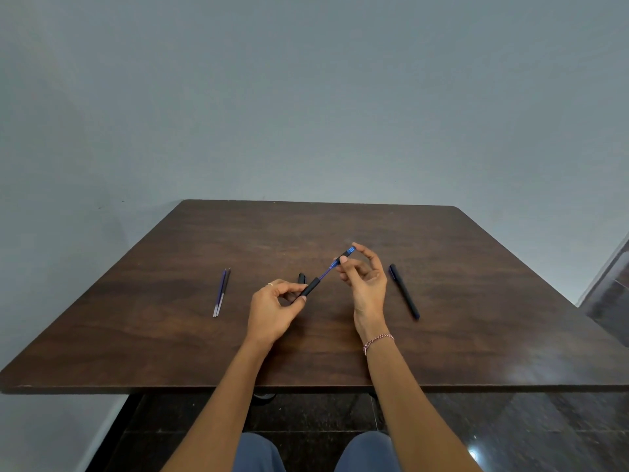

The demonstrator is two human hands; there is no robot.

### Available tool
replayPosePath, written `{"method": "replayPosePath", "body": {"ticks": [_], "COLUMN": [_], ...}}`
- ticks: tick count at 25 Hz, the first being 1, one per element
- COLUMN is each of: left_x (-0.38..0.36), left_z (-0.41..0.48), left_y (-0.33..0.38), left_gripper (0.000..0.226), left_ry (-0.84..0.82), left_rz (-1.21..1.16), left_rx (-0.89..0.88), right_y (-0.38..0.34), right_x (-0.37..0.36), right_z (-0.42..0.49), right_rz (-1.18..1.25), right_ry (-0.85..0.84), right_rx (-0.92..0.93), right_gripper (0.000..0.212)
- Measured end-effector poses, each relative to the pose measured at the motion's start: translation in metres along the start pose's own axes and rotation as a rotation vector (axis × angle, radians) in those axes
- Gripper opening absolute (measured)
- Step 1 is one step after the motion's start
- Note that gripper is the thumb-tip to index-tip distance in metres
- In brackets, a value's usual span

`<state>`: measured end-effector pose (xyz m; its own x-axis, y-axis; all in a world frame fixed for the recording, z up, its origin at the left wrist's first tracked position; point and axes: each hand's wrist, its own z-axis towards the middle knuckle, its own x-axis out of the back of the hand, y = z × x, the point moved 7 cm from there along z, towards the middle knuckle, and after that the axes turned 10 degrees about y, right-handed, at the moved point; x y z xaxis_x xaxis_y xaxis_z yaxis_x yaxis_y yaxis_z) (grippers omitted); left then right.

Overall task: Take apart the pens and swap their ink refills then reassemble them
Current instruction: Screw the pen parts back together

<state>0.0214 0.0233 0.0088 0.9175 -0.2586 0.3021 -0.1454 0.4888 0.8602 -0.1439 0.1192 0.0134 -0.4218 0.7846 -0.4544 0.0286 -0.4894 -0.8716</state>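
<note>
I hold a blue translucent pen (327,271) slanted above the brown table (170,335). My left hand (272,310) pinches its black grip end, low and to the left. My right hand (366,284) holds the upper end with fingertips near the black band. Two thin ink refills (221,292) lie side by side on the table to the left. A dark capped pen (404,290) lies to the right of my right hand. A small black pen part (301,278) rests on the table just behind my left hand, partly hidden.
A plain grey wall stands behind the table's far edge (320,202). Dark glossy floor shows below the table's near edge (306,390) and at the right. My knees are under the near edge.
</note>
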Motion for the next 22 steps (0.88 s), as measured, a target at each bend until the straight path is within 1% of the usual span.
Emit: {"method": "replayPosePath", "body": {"ticks": [5, 8, 10, 14, 19, 22], "left_x": [0.001, 0.001, 0.002, 0.003, 0.004, 0.006], "left_z": [-0.001, 0.0, -0.001, -0.001, -0.001, -0.001], "left_y": [0.001, 0.003, 0.004, 0.004, 0.005, 0.005], "left_gripper": [0.024, 0.024, 0.025, 0.027, 0.032, 0.033], "left_ry": [0.013, 0.023, 0.024, 0.031, 0.035, 0.039], "left_rz": [-0.008, -0.007, -0.011, -0.028, -0.034, -0.051], "left_rx": [-0.013, -0.04, -0.036, -0.03, -0.028, -0.026], "right_y": [0.002, 0.004, 0.007, 0.01, 0.011, 0.01], "right_x": [-0.001, -0.011, -0.014, -0.012, -0.016, -0.016], "right_z": [0.0, -0.005, -0.007, -0.004, -0.006, -0.005], "right_rz": [-0.061, -0.175, -0.223, -0.193, -0.165, -0.158], "right_ry": [-0.019, -0.133, -0.174, -0.177, -0.229, -0.231], "right_rx": [0.006, 0.055, 0.057, 0.048, 0.05, 0.056], "right_gripper": [0.028, 0.024, 0.023, 0.021, 0.026, 0.028]}}
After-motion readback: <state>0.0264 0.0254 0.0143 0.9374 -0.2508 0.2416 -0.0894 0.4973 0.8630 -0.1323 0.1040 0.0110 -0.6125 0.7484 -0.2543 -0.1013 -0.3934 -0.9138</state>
